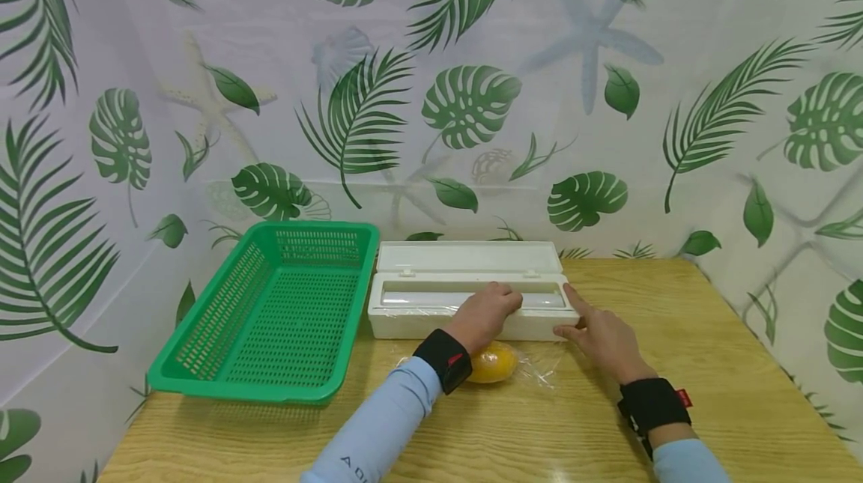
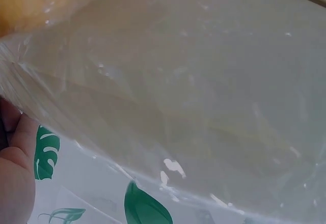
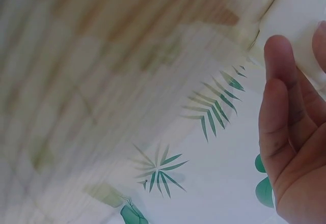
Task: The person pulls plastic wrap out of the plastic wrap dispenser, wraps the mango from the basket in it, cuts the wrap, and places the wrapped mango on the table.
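Head view: green basket [image 1: 290, 326] stands beside white box [image 1: 465, 281].

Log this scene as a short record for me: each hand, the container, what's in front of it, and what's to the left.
Left hand: over the front of the white box; grip hidden
Right hand: thumb and index finger at the box's right end
Box lid: open, tipped back
Inside box: pale roll
In front of box: yellow-orange fruit with clear film about it
Left of box: green basket
Surface: wood-grain table
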### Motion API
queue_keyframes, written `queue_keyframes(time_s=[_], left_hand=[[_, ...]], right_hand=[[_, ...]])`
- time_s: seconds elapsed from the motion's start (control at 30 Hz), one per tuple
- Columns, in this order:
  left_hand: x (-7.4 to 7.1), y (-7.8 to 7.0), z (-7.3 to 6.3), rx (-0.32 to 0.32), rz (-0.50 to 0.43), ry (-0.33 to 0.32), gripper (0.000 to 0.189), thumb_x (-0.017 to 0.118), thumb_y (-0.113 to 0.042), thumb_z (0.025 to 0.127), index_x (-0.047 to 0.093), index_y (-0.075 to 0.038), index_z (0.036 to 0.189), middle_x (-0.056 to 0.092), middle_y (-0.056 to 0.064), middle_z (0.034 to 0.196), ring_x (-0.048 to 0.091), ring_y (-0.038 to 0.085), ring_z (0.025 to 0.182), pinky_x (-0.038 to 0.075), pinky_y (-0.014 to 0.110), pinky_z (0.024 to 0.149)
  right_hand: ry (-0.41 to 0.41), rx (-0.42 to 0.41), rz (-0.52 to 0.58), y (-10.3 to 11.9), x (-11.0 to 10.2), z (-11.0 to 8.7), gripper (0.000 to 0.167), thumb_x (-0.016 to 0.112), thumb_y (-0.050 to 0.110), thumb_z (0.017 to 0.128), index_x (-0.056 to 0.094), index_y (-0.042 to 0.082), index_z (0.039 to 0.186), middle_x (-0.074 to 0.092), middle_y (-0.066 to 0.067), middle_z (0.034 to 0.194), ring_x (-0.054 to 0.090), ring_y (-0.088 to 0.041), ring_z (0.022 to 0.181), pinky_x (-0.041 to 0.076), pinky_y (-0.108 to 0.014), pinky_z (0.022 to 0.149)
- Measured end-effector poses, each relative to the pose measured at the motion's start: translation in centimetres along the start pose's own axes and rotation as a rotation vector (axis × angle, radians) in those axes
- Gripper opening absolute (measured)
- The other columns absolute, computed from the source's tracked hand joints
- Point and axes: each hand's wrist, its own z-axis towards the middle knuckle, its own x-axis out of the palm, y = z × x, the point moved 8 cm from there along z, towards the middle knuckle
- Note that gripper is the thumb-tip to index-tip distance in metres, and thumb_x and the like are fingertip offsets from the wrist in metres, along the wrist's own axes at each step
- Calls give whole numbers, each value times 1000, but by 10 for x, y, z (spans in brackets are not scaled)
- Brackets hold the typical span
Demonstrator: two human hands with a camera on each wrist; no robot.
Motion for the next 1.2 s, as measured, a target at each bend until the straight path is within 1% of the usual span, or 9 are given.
queue_keyframes(time_s=[0.13,0.37,0.5,0.7,0.93,1.2], left_hand=[[-1,2,-2,-12,-10,-5,15,61,1,95,65,-13,101,63,-1,98,58,13,96,49,17,78],[-4,4,-3,-11,-6,-25,14,62,-1,95,66,-13,101,65,-1,98,59,13,96,50,17,81],[-5,5,-4,-10,-15,-31,14,61,-1,95,67,-12,102,65,-1,99,60,13,96,51,17,82],[-6,7,-7,-18,-30,-32,12,60,-4,97,67,-12,102,65,-1,101,60,13,99,51,17,83],[-6,9,-10,-27,-26,-45,11,60,-6,97,68,-13,101,65,-1,101,60,13,98,51,17,84],[-6,12,-11,-17,-15,-74,9,60,-8,98,68,-12,99,66,-1,99,60,14,98,51,18,84]], right_hand=[[4,1,-1,1,0,0,82,74,29,88,32,3,153,70,-14,86,57,-21,69,42,-34,57],[-2,-8,11,0,-2,1,82,75,29,88,32,2,153,72,-16,89,63,-22,70,43,-34,55],[9,-5,13,-1,-1,1,83,74,29,88,31,2,153,72,-16,87,62,-21,68,42,-33,54],[24,12,9,-2,1,2,83,74,31,88,31,3,154,72,-16,89,61,-21,69,42,-33,55],[16,5,17,-2,1,1,84,74,32,88,31,3,154,73,-15,88,62,-20,67,41,-32,53],[12,-3,26,-2,1,1,83,74,31,88,32,2,153,73,-15,87,64,-22,69,42,-33,53]])
